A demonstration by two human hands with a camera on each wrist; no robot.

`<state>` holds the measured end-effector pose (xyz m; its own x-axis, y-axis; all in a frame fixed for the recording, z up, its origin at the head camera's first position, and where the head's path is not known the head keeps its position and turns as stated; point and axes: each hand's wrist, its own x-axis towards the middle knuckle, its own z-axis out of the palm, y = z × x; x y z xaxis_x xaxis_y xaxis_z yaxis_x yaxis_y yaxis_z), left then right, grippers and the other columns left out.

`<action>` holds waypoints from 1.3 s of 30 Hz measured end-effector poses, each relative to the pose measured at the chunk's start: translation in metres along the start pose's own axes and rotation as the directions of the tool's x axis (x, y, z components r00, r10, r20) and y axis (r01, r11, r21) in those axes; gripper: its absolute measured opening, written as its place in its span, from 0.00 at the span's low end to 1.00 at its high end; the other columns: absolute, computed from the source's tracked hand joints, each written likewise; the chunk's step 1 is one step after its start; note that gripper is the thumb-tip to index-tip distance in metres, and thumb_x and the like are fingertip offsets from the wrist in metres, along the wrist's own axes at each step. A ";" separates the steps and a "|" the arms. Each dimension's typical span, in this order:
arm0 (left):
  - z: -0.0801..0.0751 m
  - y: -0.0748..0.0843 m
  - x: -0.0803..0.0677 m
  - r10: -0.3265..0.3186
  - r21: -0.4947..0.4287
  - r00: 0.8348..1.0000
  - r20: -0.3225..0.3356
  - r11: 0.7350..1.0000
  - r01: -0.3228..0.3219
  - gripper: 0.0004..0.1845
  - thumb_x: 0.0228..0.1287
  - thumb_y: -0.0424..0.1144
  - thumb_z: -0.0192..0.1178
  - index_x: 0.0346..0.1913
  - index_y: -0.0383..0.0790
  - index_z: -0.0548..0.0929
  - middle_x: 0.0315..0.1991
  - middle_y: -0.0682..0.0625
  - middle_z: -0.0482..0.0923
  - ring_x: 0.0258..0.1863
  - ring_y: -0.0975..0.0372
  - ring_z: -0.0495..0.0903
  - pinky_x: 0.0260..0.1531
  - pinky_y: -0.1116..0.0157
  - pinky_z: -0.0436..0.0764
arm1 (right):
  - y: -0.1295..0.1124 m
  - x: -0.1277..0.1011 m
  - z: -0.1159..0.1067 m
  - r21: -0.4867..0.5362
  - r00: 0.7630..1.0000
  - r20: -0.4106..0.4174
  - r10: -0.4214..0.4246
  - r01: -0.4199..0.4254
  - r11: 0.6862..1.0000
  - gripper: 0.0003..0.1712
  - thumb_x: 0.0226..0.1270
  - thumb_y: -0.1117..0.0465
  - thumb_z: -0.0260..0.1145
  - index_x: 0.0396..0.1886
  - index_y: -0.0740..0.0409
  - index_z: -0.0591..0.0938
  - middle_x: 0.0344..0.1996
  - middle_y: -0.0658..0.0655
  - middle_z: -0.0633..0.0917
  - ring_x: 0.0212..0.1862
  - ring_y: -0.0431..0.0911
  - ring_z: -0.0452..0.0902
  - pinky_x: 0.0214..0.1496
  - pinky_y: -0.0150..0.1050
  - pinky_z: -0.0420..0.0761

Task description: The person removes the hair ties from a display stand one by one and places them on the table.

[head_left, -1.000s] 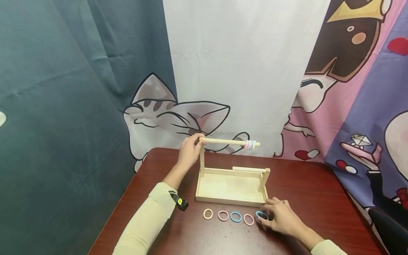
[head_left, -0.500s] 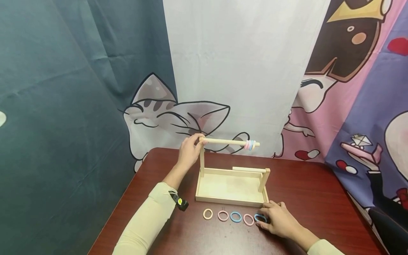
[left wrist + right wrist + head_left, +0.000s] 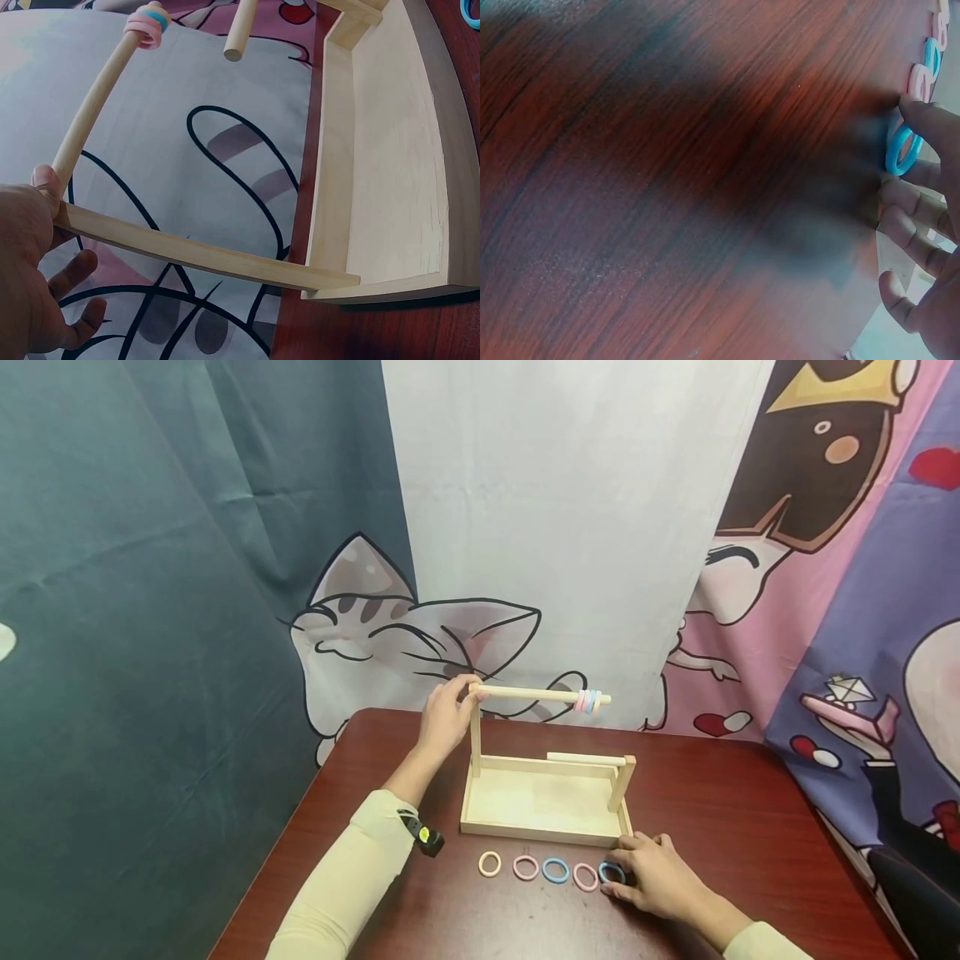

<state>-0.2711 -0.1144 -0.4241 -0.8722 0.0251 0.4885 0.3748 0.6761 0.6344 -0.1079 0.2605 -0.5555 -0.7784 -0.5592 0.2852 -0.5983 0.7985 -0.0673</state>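
Observation:
A wooden rack stands on the table, its tray base (image 3: 525, 802) carrying a tall left post and a horizontal rod (image 3: 525, 693). Pink and blue rings (image 3: 588, 701) hang near the rod's right end. My left hand (image 3: 457, 695) grips the rod's left end where it meets the post; in the left wrist view the thumb (image 3: 46, 178) presses against the rod (image 3: 94, 112). In front of the tray lies a row of rings: cream (image 3: 489, 863), pink (image 3: 526, 867), blue (image 3: 555, 870), pink (image 3: 585, 877). My right hand (image 3: 618, 875) pinches the rightmost blue ring (image 3: 902, 148) between thumb and finger at the table surface.
The dark red table (image 3: 735, 810) is backed by hanging cartoon-print cloths. A shorter rod (image 3: 585, 759) juts left from the rack's low right post (image 3: 621, 783). The table's left edge runs close to my left forearm.
My right hand slid slightly left and nearer, and its fingers closed round the rightmost blue ring. The left hand and the rack have stayed still.

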 end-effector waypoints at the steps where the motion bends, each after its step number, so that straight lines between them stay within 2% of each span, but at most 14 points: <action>1: 0.000 0.000 0.000 0.001 0.002 1.000 0.001 1.000 -0.001 0.18 0.72 0.55 0.69 0.58 0.51 0.88 0.48 0.50 0.92 0.46 0.49 0.83 0.50 0.47 0.83 | 0.000 0.000 -0.001 0.001 1.000 0.003 -0.001 0.001 1.000 0.21 0.59 0.36 0.85 0.43 0.41 0.93 0.38 0.37 0.85 0.45 0.38 0.80 0.44 0.48 0.71; 7: -0.001 0.000 0.000 -0.001 -0.002 1.000 0.009 1.000 0.001 0.18 0.73 0.55 0.69 0.58 0.51 0.88 0.48 0.49 0.92 0.46 0.49 0.83 0.49 0.47 0.82 | 0.000 0.002 -0.007 0.006 1.000 0.023 0.015 -0.015 1.000 0.23 0.59 0.33 0.83 0.45 0.41 0.93 0.39 0.38 0.86 0.44 0.38 0.79 0.43 0.47 0.70; 11: -0.001 0.001 -0.001 -0.004 -0.006 1.000 0.006 1.000 0.004 0.18 0.73 0.54 0.69 0.58 0.51 0.88 0.48 0.49 0.92 0.46 0.49 0.83 0.50 0.46 0.82 | 0.002 0.005 -0.013 0.016 1.000 0.013 0.013 -0.013 1.000 0.19 0.62 0.36 0.83 0.42 0.40 0.92 0.38 0.37 0.85 0.43 0.37 0.79 0.43 0.47 0.70; 14: -0.001 0.001 -0.001 -0.005 -0.008 1.000 -0.002 1.000 0.005 0.17 0.72 0.53 0.71 0.57 0.51 0.88 0.48 0.50 0.92 0.46 0.49 0.83 0.50 0.46 0.82 | 0.004 0.008 -0.018 0.008 1.000 -0.021 0.007 -0.007 1.000 0.16 0.62 0.40 0.84 0.40 0.42 0.92 0.35 0.39 0.85 0.41 0.36 0.80 0.43 0.47 0.71; 22: 0.000 0.001 -0.001 -0.004 -0.011 1.000 -0.009 1.000 0.004 0.16 0.72 0.51 0.72 0.58 0.50 0.88 0.47 0.49 0.92 0.45 0.49 0.83 0.49 0.46 0.82 | 0.014 0.020 -0.036 -0.037 0.990 -0.142 -0.022 0.017 0.999 0.14 0.58 0.45 0.87 0.37 0.44 0.92 0.30 0.40 0.82 0.35 0.31 0.74 0.44 0.47 0.74; 27: 0.001 0.002 -0.001 0.005 -0.004 1.000 -0.010 1.000 -0.005 0.17 0.72 0.51 0.71 0.57 0.50 0.88 0.47 0.50 0.92 0.45 0.49 0.83 0.48 0.46 0.82 | 0.023 0.027 -0.049 -0.066 0.979 -0.205 -0.021 0.008 0.998 0.15 0.56 0.47 0.88 0.39 0.46 0.94 0.32 0.42 0.86 0.37 0.37 0.80 0.44 0.49 0.76; 33: 0.000 0.001 -0.001 0.007 -0.011 1.000 -0.010 1.000 -0.008 0.17 0.73 0.51 0.71 0.58 0.49 0.89 0.46 0.49 0.92 0.45 0.49 0.83 0.49 0.46 0.82 | 0.032 0.038 -0.066 -0.069 0.957 -0.288 -0.036 0.016 0.997 0.14 0.56 0.50 0.87 0.38 0.46 0.93 0.34 0.46 0.87 0.40 0.43 0.82 0.45 0.50 0.75; 39: -0.001 0.001 -0.001 0.008 -0.009 1.000 -0.005 1.000 -0.008 0.18 0.73 0.54 0.69 0.58 0.49 0.88 0.48 0.49 0.92 0.47 0.48 0.84 0.50 0.46 0.83 | 0.041 0.053 -0.079 -0.043 0.910 -0.411 -0.050 0.036 0.998 0.17 0.54 0.54 0.86 0.41 0.53 0.91 0.32 0.50 0.83 0.37 0.46 0.81 0.44 0.50 0.71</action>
<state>-0.2696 -0.1148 -0.4235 -0.8678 0.0272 0.4962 0.3846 0.6691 0.6359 -0.1587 0.2809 -0.4679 -0.6000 -0.4574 0.6563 -0.6172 0.7866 -0.0161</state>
